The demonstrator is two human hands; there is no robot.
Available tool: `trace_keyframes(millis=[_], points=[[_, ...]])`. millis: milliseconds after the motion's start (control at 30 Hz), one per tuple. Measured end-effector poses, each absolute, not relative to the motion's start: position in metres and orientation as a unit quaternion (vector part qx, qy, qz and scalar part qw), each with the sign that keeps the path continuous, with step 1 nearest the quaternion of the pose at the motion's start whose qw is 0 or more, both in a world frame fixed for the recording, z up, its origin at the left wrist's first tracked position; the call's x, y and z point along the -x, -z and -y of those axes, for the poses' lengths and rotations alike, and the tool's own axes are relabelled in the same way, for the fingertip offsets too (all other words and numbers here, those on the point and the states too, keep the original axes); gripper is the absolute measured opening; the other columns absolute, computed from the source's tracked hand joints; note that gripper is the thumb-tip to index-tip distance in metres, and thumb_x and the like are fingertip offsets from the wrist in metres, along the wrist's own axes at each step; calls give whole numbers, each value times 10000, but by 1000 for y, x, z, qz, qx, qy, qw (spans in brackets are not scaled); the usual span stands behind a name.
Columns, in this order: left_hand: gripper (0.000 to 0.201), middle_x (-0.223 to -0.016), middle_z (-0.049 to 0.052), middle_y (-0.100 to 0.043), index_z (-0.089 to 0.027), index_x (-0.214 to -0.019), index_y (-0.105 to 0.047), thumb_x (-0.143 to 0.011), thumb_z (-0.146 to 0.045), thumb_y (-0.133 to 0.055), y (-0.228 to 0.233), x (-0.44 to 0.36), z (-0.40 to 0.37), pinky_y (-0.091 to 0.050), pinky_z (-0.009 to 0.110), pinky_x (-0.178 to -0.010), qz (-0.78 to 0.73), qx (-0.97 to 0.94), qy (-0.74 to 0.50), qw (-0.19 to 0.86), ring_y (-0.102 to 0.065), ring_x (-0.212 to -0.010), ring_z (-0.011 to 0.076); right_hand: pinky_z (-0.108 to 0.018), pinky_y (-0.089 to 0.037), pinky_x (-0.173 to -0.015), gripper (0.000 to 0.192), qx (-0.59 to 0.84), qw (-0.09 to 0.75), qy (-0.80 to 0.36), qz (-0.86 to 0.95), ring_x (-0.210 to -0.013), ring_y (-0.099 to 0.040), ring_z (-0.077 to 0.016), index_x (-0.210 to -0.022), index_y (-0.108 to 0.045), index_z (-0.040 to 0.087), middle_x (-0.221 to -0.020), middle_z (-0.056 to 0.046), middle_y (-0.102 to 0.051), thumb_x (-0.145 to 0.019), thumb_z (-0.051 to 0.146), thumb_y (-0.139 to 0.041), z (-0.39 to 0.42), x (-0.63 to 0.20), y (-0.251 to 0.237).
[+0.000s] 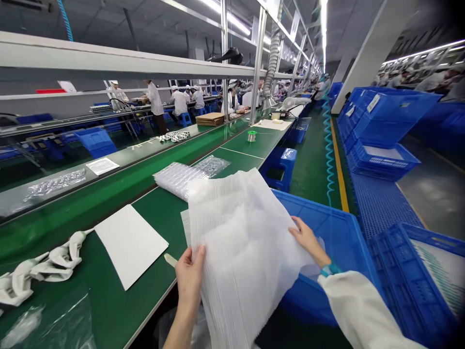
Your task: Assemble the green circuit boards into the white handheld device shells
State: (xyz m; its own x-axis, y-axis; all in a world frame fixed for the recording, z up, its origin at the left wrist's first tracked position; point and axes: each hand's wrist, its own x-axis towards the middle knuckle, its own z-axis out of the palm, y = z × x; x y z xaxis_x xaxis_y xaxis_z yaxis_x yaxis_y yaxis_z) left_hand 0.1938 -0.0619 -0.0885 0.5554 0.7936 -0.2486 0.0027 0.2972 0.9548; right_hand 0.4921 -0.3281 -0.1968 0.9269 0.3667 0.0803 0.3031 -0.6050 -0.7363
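A stack of thin white packing foam sheets point(247, 242) is held up between my two hands, tilted over the bench edge and partly over a blue bin. My left hand point(191, 274) grips its left edge, thumb on top and fingers underneath, partly hidden. The right edge is pinched by my right hand point(305, 237), the thumb behind the sheets and not fully seen. Just behind the stack lies a clear bubble-like plastic pack point(178, 178). A white paper sheet point(131, 246) rests on the green bench left of my left hand.
White plastic parts point(47, 271) and clear plastic bags point(65, 325) lie at the bench's left. Below my right hand stands the blue bin point(337, 228). A green solder spool point(251, 136) sits farther along. Blue crates point(385, 116) are stacked at right; co-workers work in the background.
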Motion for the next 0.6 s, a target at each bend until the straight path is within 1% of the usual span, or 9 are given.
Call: trace_keyframes(millis=[67, 167, 233, 333, 433, 500, 567, 600], points=[[384, -888, 61, -696, -154, -875, -670, -631, -435, -763, 91, -196, 60, -478, 297, -749, -383, -518, -281, 712, -608, -849, 218, -480, -425, -957, 523, 909, 360, -32, 206, -1117, -578, -337, -1270, -496, 183, -1201, -121, -639, -762, 310, -483, 344, -507, 189], [380, -797, 34, -687, -155, -844, -663, -599, -420, -782, 95, -198, 59, -464, 259, -657, -394, -515, -282, 707, -590, -718, 172, -441, -402, -990, 526, 920, 302, -33, 249, -1131, -573, -305, -1319, -478, 202, -1248, -105, -617, -800, 287, -463, 359, -515, 183], [355, -719, 4, -652, -157, -783, -650, -601, -435, -775, 96, -198, 59, -432, 231, -608, -396, -517, -290, 701, -549, -650, 140, -439, -390, -995, 520, 924, 267, -35, 273, -1131, -572, -296, -1335, -477, 227, -1236, -88, -627, -818, 274, -450, 361, -511, 184], [314, -652, -34, -582, -165, -694, -604, -623, -433, -753, 94, -198, 61, -381, 204, -569, -389, -528, -306, 690, -485, -602, 109, -474, -399, -958, 514, 930, 225, -33, 289, -1091, -584, -307, -1348, -479, 240, -1197, -94, -647, -838, 268, -419, 358, -504, 189], [293, -574, -79, -449, -180, -614, -509, -655, -376, -723, 89, -198, 63, -306, 184, -518, -373, -542, -327, 678, -382, -538, 79, -493, -406, -915, 516, 935, 195, -25, 294, -1058, -584, -315, -1360, -472, 236, -1167, -110, -657, -852, 254, -383, 351, -504, 194], [283, -560, -91, -392, -185, -599, -463, -675, -325, -697, 85, -198, 64, -273, 175, -500, -363, -549, -340, 671, -338, -515, 67, -500, -395, -907, 522, 939, 181, -16, 293, -1052, -573, -316, -1368, -467, 237, -1166, -116, -655, -855, 236, -370, 347, -505, 194], [260, -563, -93, -398, -189, -608, -451, -679, -280, -685, 82, -199, 66, -286, 170, -500, -353, -554, -348, 669, -362, -508, 63, -506, -376, -915, 521, 942, 171, -8, 289, -1050, -563, -315, -1360, -482, 236, -1157, -120, -658, -853, 212, -364, 345, -506, 192], [241, -580, -86, -436, -191, -628, -459, -675, -263, -684, 80, -199, 67, -321, 169, -518, -346, -555, -350, 671, -412, -524, 67, -511, -365, -924, 514, 943, 169, -6, 288, -1055, -558, -317, -1342, -505, 233, -1148, -122, -662, -850, 200, -363, 344, -505, 191]])
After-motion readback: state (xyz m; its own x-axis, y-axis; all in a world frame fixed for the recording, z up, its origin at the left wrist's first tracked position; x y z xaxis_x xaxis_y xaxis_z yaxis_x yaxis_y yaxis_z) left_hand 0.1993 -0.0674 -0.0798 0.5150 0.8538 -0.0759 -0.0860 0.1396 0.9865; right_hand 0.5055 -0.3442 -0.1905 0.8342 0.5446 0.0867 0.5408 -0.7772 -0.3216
